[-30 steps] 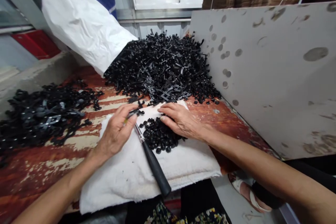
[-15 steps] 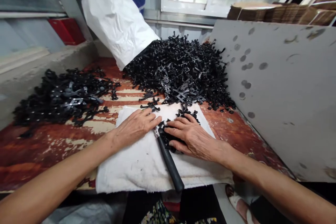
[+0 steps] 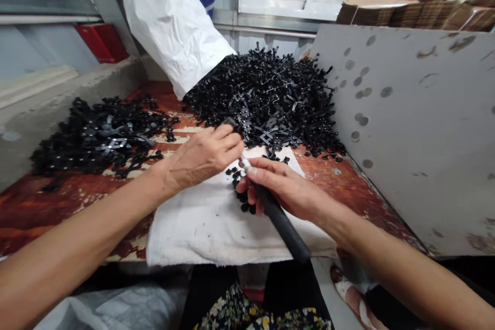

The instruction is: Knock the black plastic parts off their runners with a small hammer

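A hammer point(image 3: 284, 224) with a long black grip and a silvery shaft is held slanting above the white cloth point(image 3: 193, 227). My left hand point(image 3: 214, 152) is closed round its upper end, where a dark block shows past the fingers; most of the head is hidden. Thumb and fingers of my right hand point(image 3: 278, 183) wrap the shaft where it meets the grip. Small black parts point(image 3: 245, 207) with round ends lie on the cloth beneath my right fingers. Behind the hands rises a large heap of black linked parts point(image 3: 270, 98).
A smaller pile of black parts point(image 3: 104, 136) lies on the left of the worn red tabletop point(image 3: 23, 216). A white sack point(image 3: 174, 26) opens onto the big heap. On the right stands a grey spotted panel point(image 3: 417, 129), with bundled cardboard point(image 3: 386, 13) behind it.
My left hand has risen with the hammer's upper end. My right hand has left the small parts and closed on the hammer. The grip's end has swung right and up.
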Tool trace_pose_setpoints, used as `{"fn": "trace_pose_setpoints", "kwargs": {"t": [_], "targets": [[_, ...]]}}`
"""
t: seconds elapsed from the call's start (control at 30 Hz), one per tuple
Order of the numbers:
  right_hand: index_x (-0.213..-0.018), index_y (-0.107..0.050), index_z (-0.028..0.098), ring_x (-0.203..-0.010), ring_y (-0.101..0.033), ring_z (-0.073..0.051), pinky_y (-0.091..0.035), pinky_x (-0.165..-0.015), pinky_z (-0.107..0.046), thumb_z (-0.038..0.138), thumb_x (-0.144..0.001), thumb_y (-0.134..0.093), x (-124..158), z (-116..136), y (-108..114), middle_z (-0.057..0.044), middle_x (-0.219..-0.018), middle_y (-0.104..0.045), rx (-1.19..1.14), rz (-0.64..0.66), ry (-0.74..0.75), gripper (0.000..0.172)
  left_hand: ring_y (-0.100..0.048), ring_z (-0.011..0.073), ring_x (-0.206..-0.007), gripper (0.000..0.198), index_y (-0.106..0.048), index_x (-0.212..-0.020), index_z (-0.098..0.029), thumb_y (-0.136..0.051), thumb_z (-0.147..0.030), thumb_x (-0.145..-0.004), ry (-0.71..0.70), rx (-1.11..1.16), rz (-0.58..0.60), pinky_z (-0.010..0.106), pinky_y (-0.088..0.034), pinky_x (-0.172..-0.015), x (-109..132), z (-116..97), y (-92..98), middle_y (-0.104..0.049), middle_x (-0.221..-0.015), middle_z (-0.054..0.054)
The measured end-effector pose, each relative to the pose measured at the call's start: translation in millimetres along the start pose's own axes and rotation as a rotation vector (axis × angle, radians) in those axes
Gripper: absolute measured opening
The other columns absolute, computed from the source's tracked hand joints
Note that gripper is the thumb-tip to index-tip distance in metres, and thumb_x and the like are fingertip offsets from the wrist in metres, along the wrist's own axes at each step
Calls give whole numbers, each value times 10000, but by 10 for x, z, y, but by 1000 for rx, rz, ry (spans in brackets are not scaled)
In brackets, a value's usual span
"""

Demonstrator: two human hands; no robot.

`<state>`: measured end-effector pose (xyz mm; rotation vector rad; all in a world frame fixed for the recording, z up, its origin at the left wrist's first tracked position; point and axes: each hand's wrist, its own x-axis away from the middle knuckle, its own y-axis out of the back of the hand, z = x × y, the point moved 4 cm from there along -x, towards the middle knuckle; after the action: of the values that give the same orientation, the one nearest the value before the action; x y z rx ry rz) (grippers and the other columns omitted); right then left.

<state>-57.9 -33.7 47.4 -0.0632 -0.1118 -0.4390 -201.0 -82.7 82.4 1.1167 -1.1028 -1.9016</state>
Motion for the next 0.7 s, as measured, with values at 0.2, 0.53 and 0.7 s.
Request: {"fn": "trace_pose_setpoints", "kwargs": {"t": [0.2, 0.53, 0.7], "targets": [[-859, -555, 198, -381, -309, -23, -272, -325, -121, 278, -713, -768, 89, 44, 352, 96, -559, -481, -502, -32, -97, 271, -476, 258, -1318, 355, -551, -1276, -194, -349, -214, -985, 275, 147, -166, 461, -405, -1098, -53, -185, 161, -574, -1286, 116], [-796, -490, 218, -528, -554, -95, -453, -466, -202, 171, -658, -718, 348, -395, 1365, 34, -696, -636, -217, -594, -60, 270, -485, 318, -1348, 492, -464, -1316, -227, -478, -519, -920, 1038, 833, -139, 509, -402, -1109, 1226, 375, -723, -533, -1419, 150], [-761, -525, 216, -664, -650, -146, -529, -646, -276, 173, -674, -657, 379, -544, 1332, 21, -729, -675, -178, -634, -56, 164, -357, 281, -1444, 456, -535, -1258, -346, -615, -520, -844, 1148, 1029, -303, 482, -267, -1198, 1211, 312, -799, -418, -1557, 37]]}}
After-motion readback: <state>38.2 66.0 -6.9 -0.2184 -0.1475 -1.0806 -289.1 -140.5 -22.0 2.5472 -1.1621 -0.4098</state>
